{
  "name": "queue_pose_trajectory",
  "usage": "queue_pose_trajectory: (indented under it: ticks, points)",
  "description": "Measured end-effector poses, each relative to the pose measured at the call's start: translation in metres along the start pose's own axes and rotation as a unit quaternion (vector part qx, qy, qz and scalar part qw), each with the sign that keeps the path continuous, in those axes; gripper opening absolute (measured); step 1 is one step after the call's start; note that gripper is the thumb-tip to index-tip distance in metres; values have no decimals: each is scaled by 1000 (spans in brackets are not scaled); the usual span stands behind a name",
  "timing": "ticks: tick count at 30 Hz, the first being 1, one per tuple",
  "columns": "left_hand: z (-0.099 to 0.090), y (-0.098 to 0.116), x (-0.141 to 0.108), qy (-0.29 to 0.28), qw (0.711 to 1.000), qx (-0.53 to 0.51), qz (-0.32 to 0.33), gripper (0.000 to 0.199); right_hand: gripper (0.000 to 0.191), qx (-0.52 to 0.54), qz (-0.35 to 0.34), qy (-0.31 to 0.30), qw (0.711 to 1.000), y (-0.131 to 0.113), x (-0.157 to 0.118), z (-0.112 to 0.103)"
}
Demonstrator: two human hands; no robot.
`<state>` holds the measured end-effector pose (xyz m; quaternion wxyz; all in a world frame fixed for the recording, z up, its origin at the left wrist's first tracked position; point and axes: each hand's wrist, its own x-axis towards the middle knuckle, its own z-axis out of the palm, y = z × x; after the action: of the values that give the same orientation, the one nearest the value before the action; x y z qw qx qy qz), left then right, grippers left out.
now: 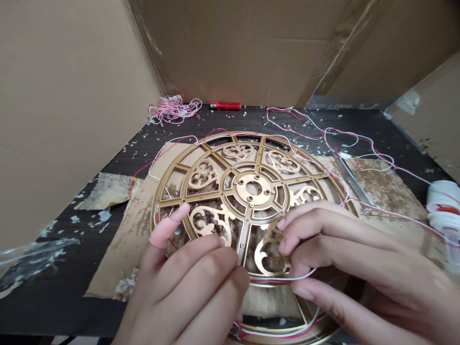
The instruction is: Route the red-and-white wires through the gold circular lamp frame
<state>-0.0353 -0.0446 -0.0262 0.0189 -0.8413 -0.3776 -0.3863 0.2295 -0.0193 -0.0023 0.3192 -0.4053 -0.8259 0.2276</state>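
Note:
A round gold metal lattice frame (253, 189) with scrollwork panels lies tilted before me, its near edge raised. My left hand (187, 282) grips its lower part, and a pink rubber cot (166, 226) covers one fingertip. My right hand (334, 254) pinches a thin red-and-white wire pair (304, 275) between finger and thumb, close to the frame's near rim. More of this wire runs around the rim and loops across the table to the right. The hands hide the frame's lower section.
The frame rests on a worn cardboard sheet (381, 191) on a dark table strewn with white flecks. A steel blade (355, 182) lies beyond it. At the back are a wire tangle (175, 109) and a red lighter (225, 105); a white roll (443, 211) sits right. Cardboard walls surround the table.

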Motion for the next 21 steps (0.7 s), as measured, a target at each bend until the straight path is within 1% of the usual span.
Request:
queue_pose_trajectory:
  ticks: [4, 6, 8, 9, 10, 11, 13, 17, 19, 21]
  points:
    - [1, 1, 1, -8, 1000, -14, 3, 25, 28, 5, 7, -3, 1000, -2, -1, -2]
    - [1, -1, 0, -4, 1000, -16, 13, 27, 21, 19, 3, -5, 1000, -2, -2, -3]
    - [0, -2, -2, -11, 1000, -5, 20, 21, 10, 48, -12, -10, 999, -2, -3, -5]
    - [-1, -3, -4, -22, 999, 0, 27, 15, 7, 65, -21, -16, 998, -2, -3, -6]
    - [-1, -4, -5, -36, 999, 5, 37, 7, 7, 81, -27, -21, 996, -2, -3, -7]
    - [-2, -4, -6, -49, 998, 7, 47, 4, 9, 93, -30, -25, 995, -2, -2, -7]
    - [-3, -4, -6, -66, 996, 8, 63, 14, 10, 95, -31, -32, 994, -3, 0, -9]
    - [-4, -3, -3, -66, 996, 8, 66, 19, 12, 63, -38, -26, 997, -6, 5, -12]
    - [-5, -3, 0, -63, 996, 11, 62, 14, 12, 62, -35, -29, 997, -8, 7, -13]
    - [-4, -1, 2, -49, 998, 15, 42, 5, 13, 56, -37, -37, 997, -9, 8, -12]
